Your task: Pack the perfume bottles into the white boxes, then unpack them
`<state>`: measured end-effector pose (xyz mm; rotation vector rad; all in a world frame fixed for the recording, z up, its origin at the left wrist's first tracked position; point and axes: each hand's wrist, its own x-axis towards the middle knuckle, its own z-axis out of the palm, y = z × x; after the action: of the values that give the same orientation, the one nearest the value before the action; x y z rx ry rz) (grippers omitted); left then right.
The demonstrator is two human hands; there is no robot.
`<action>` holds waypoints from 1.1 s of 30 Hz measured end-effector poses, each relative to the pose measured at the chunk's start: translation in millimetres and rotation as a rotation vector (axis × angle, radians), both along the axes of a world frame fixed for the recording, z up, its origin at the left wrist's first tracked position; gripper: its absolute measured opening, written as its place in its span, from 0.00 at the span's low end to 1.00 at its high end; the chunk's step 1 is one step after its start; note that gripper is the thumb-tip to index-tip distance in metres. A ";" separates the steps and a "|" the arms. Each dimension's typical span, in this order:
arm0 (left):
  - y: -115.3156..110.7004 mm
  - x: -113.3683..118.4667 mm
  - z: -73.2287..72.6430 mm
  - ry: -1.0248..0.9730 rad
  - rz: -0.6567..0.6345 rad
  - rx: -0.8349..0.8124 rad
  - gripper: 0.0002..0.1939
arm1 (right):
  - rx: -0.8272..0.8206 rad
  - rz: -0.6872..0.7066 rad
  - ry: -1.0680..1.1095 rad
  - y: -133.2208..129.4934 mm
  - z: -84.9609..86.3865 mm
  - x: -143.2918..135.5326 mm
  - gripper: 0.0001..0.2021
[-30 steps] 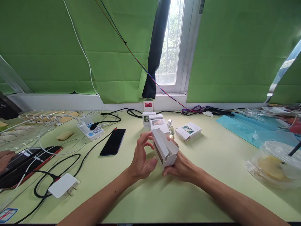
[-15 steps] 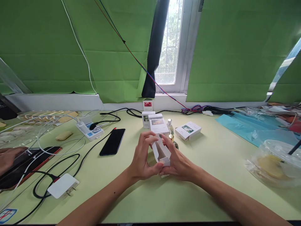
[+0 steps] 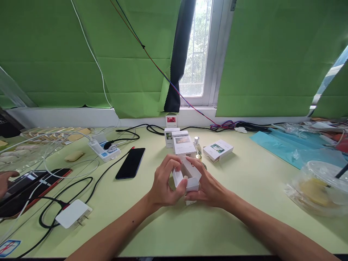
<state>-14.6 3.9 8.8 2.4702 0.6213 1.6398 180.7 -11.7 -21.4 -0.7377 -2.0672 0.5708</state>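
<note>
Between my hands is a small white cardboard box, its top open toward me and its flaps folded out. My left hand grips the box's left side, the thumb at its near flap. On the right side, the fingers of my right hand close round the wall. Just behind the box stands a glass perfume bottle with a silver cap, its lower part partly hidden by my right hand. White printed boxes stand beyond my hands. Another white box with a green picture lies to the right.
A black phone lies left of my hands. Farther left are a power strip, cables, a white charger and another person's hand at a device. To the right are a clear plastic cup and blue sheeting.
The box between my hands has opened wider, its flaps spreading apart. My left thumb has shifted up to its near edge. The other person's hand at the left has drawn back.
</note>
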 end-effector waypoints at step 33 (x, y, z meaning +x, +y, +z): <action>-0.2 -0.4 10.1 0.129 -0.038 -0.065 0.06 | 0.209 -0.311 0.302 -4.4 11.4 -3.4 0.15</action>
<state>-15.1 3.7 19.0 2.5397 0.6278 1.4323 177.3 -16.0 -10.0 -0.7778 -1.6619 0.2667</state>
